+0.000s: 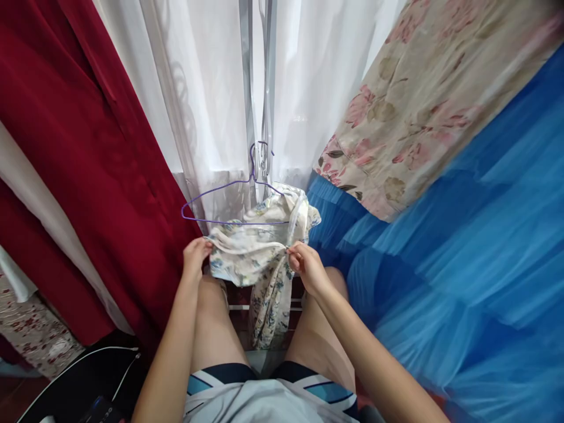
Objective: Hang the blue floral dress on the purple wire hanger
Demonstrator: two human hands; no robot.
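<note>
A white garment with a blue floral print (238,267) hangs partly on a purple wire hanger (215,191). Its right side covers the hanger's right shoulder, while the left shoulder of the hanger is bare. My left hand (196,255) pinches the garment's edge at the left. With fingers closed, my right hand (306,264) grips the same pale edge further right, so that the edge stretches between both hands. The lower part of the cloth drops between my knees. The hanger's hook stands upright in front of a metal post (247,76).
White sheer curtains (202,88) hang straight ahead. Dark red drapes (110,147) are on the left. To the right hang a beige floral cloth (396,123) and blue tulle fabric (440,264). A black round surface (66,388) with a white cable is at lower left.
</note>
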